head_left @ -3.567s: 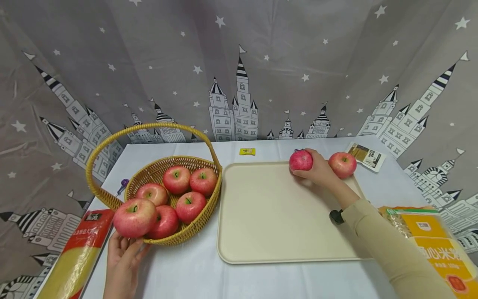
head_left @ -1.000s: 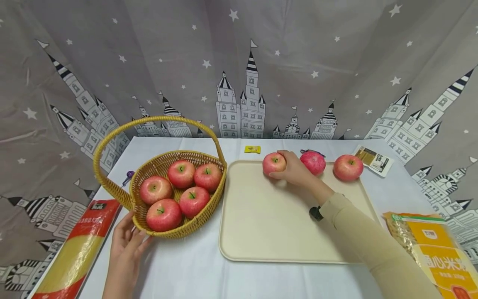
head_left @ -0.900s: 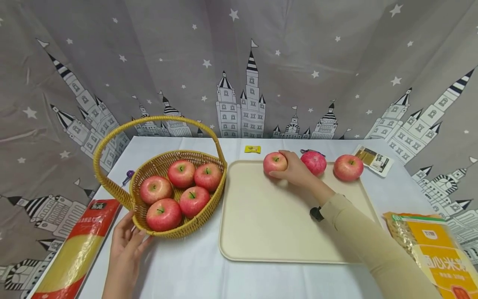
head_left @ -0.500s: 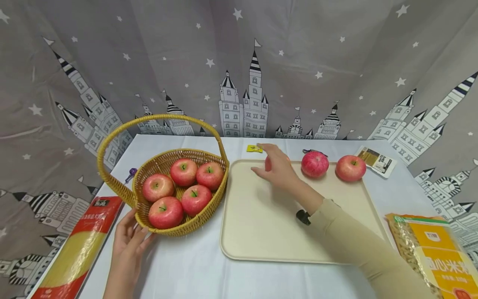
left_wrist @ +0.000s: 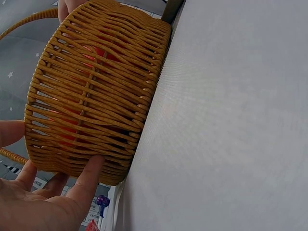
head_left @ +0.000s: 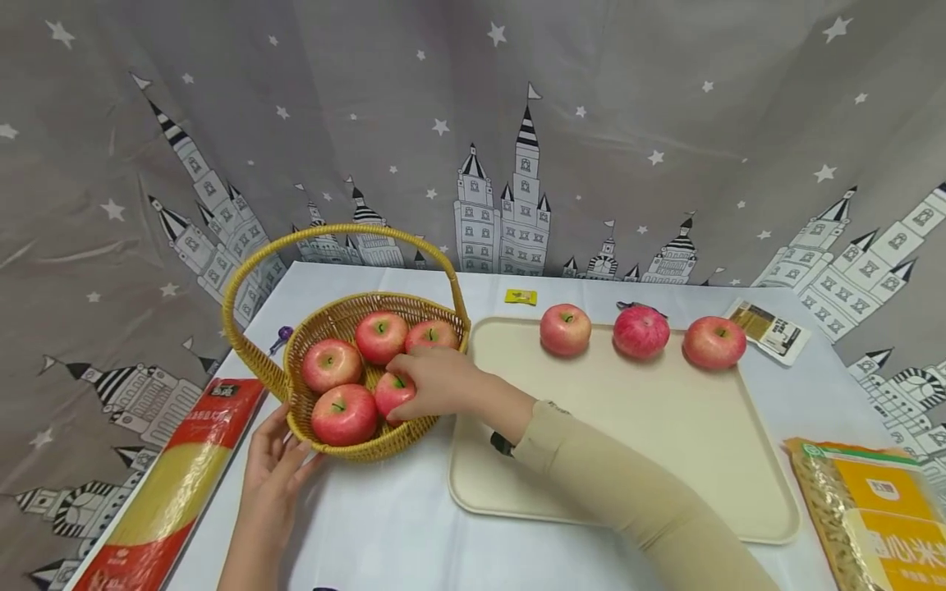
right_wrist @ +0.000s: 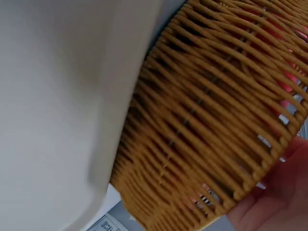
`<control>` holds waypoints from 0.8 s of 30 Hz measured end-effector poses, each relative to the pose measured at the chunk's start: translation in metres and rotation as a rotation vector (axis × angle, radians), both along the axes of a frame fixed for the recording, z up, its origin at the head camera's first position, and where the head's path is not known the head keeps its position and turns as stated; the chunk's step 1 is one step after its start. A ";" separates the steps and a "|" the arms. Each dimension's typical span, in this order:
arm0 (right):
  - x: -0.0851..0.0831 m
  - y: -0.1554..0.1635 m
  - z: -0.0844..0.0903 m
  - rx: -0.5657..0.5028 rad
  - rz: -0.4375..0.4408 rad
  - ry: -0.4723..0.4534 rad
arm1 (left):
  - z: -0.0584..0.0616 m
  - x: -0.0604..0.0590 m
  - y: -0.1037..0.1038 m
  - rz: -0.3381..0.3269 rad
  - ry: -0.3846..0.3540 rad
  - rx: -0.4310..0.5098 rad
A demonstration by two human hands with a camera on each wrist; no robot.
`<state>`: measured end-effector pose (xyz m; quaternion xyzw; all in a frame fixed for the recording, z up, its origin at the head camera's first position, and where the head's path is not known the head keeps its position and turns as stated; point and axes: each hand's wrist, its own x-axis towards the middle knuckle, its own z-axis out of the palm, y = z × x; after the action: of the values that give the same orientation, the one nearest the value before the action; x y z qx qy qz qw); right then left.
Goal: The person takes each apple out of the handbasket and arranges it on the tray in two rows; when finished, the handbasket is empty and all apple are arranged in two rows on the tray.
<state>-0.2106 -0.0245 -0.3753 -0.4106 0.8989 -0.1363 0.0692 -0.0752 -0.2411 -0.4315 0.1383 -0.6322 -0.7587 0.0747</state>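
From here I make out little print. The yellow packet (head_left: 879, 513), right of the tray (head_left: 628, 443), carries large Chinese characters, possibly "心米". The red packet (head_left: 170, 492), left of the tray beyond the basket (head_left: 347, 439), has a dark label I can't read.

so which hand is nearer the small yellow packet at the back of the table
Right. The right hand reaches into the woven yellow basket, nearer the small yellow packet; the left hand rests against the basket's front wall, farther off.
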 end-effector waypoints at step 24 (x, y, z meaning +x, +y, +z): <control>-0.034 0.105 0.038 -0.516 -0.502 -0.164 | -0.003 -0.014 -0.009 -0.051 0.028 -0.025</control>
<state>-0.2445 0.0810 -0.3372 -0.1689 0.8992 -0.4037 -0.0003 -0.0894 -0.2497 -0.4344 0.1106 -0.6438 -0.7543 0.0658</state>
